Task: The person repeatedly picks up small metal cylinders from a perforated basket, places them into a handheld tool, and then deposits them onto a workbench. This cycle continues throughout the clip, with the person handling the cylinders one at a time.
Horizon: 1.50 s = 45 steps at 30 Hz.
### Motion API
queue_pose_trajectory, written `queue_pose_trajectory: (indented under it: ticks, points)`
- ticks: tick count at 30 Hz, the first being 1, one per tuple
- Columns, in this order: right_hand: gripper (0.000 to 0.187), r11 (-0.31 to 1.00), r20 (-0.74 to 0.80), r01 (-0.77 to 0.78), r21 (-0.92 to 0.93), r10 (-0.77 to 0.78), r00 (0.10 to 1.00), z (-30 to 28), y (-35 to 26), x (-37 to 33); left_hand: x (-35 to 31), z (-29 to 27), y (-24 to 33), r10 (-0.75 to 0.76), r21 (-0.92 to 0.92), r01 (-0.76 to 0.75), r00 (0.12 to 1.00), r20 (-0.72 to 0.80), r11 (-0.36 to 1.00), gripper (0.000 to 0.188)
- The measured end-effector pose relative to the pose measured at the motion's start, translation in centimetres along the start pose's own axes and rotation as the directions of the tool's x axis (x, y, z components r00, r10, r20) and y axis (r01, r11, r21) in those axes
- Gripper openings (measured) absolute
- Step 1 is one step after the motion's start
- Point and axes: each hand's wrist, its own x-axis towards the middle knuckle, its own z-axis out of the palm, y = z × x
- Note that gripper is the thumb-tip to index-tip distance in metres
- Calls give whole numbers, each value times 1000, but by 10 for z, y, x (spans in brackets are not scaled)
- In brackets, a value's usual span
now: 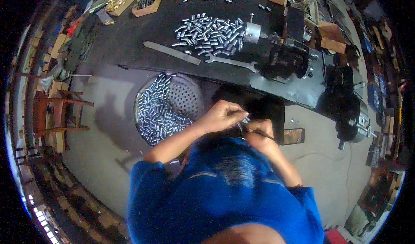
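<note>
In front of my body, my left hand (222,116) is closed, its thumb and fingers pinching a small shiny metal cylinder (245,120). Close beside it, my right hand (261,131) is wrapped round a thin dark rod-like tool (264,135), whose kind I cannot make out. The two hands nearly meet at the cylinder. Left of them, a round perforated metal pan (188,97) holds a heap of similar small cylinders (162,114). Another pile of cylinders (209,32) lies on the dark workbench (116,45).
An open-ended wrench (231,62) and a flat metal bar (172,52) lie along the bench's near edge. A dark machine (287,58) with a silver chuck (252,32) stands right of the pile. Small boxes (147,3) sit at the back. A wooden chair (65,114) stands left.
</note>
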Motion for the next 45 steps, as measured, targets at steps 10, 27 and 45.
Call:
queue_pose_trajectory:
  ticks: [10, 27, 45]
  points:
    - [16, 902, 229, -250, 353, 176, 957, 2, -1, -2, -7, -1, -10, 479, 269, -465, 877, 13, 844, 13]
    - [16, 997, 140, -80, 21, 76, 987, 5, 6, -1, -6, -9, -32, 269, 41, -267, 962, -44, 963, 20]
    - [15, 999, 217, -41, -15, 43, 975, 16, 7, 0, -15, 7, -55, 149, -457, -181, 983, -107, 871, 10]
